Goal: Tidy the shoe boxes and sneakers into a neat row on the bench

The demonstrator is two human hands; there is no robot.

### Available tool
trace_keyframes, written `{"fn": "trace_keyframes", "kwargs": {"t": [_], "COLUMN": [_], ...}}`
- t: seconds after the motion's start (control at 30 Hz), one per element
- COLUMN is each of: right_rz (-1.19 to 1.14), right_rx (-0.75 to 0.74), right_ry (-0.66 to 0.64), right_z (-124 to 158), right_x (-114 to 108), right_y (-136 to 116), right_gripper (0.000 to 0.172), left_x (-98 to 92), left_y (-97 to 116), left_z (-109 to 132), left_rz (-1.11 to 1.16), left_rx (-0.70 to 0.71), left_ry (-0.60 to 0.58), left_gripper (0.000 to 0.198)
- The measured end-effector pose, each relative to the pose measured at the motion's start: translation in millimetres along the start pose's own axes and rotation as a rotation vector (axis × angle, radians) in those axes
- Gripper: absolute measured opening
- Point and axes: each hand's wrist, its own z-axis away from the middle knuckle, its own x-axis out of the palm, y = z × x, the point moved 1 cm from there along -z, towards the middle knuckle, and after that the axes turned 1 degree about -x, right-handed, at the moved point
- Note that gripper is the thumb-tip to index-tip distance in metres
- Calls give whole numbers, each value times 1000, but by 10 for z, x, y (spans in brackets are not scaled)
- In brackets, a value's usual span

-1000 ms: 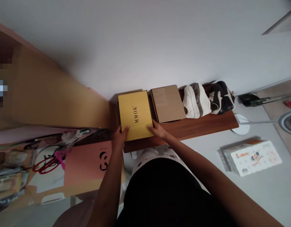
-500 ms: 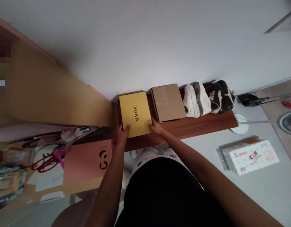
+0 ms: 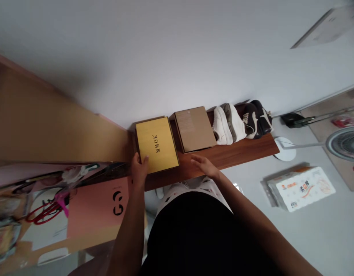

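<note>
A yellow box marked MMOK (image 3: 156, 144) lies at the left end of a low brown wooden shelf (image 3: 237, 150) against the wall. My left hand (image 3: 140, 169) rests on the box's near left corner, thumb on the lid and fingers curled at the edge. My right hand (image 3: 204, 165) hovers open above the shelf, to the right of the box and apart from it. A plain brown cardboard box (image 3: 195, 128) sits just right of the yellow one.
White shoes (image 3: 227, 125) and dark shoes (image 3: 257, 118) stand on the shelf's right part. A tissue pack (image 3: 302, 188) lies on the floor, a fan (image 3: 345, 143) beside it. At left are a wooden cabinet (image 3: 50, 126), a pink box (image 3: 96, 207) and red scissors (image 3: 43, 212).
The yellow box slid back toward the wall. My right hand has come off its near right corner and opened; my left hand stays on the box.
</note>
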Motion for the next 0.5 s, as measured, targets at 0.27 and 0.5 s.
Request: {"fn": "trace_keyframes", "kwargs": {"t": [0.27,0.5], "right_rz": [-15,319], "right_rx": [-28,-55], "right_ry": [266,379], "right_z": [-122,-819], "right_x": [-1016,-1170], "right_y": [-237,-398], "right_gripper": [58,39], "left_x": [984,1874], "left_y": [618,705], "left_z": [579,400], "left_rz": [227,113], "left_rx": [109,-28], "left_ry": [-247,-262], "left_gripper": [53,71]}}
